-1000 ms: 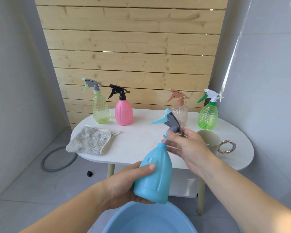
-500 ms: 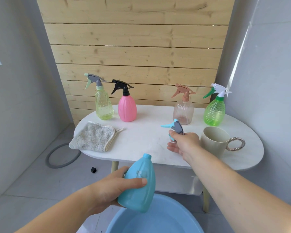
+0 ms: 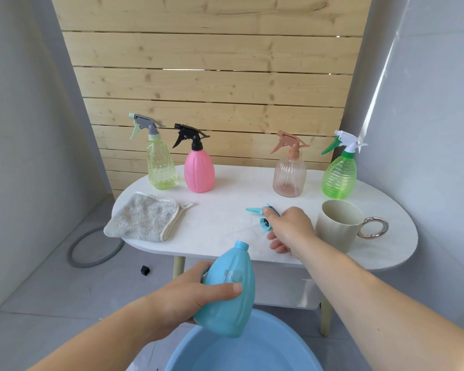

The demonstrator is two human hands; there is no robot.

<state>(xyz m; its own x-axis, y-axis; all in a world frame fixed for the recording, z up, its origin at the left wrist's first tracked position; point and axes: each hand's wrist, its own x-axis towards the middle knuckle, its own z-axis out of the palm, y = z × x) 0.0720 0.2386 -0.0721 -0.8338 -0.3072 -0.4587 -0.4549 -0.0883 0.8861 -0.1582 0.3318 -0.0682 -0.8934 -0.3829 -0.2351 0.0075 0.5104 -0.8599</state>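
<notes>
Gripping the blue bottle [image 3: 232, 298] round its belly with the left hand [image 3: 182, 298], thumb lying across the front, fingers wrapping behind. Holding it tilted in the air in front of the table edge, bare threaded neck pointing up and away, base hanging over the far rim of the blue basin [image 3: 279, 352] at the bottom of the view.

Pinching the blue-and-grey spray head [image 3: 255, 209] with the right hand [image 3: 289, 228], thumb pressing on top, other fingers curling loosely beneath. Holding it low at the white table [image 3: 225, 183], teal trigger pointing left; touching the surface or hovering just above it, impossible to tell. Keeping well apart from the bottle, the spray head lying beyond and slightly to the right of the neck.

Working just left of a beige mug [image 3: 338, 226], upright, its metal ring handle turned to the right. Facing a folded grey cloth [image 3: 145, 218] at the table's left end.

Looking along a back row of four upright spray bottles: yellow-green bottle [image 3: 161, 167], pink bottle [image 3: 199, 170] just beside it, clear pinkish bottle [image 3: 289, 175] further right, green bottle [image 3: 339, 178] at the far right. Facing a wooden slat wall [image 3: 212, 76] behind them.

Looking down past the table's left edge at a grey ring of hose [image 3: 77, 261] on the floor.
</notes>
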